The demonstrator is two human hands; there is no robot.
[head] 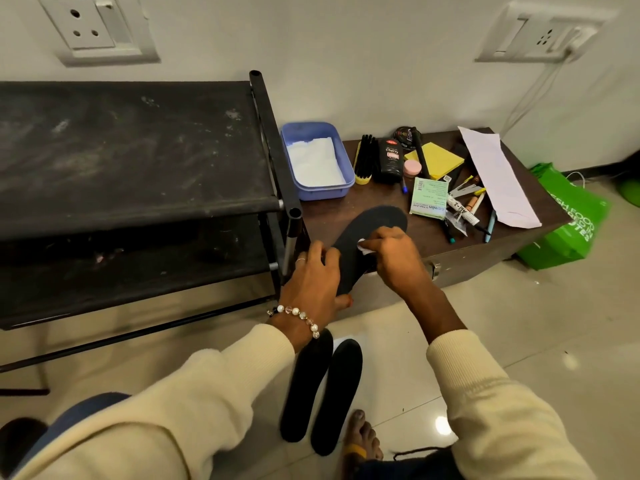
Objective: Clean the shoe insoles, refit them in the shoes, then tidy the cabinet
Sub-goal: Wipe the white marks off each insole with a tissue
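Your left hand (317, 277) grips the black insole (367, 237) by its heel over the brown cabinet (485, 251); your right hand (393, 251) pinches a white wipe (363, 247) against it (thin, probably floppy, so support mid-length).

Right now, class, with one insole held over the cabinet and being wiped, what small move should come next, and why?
Probably draw the white wipe on toward the toe of the held insole. The right hand pinches the wipe at mid-length while the left hand grips the heel end, so the toe area looks unwiped. Two more insoles wait on the floor.
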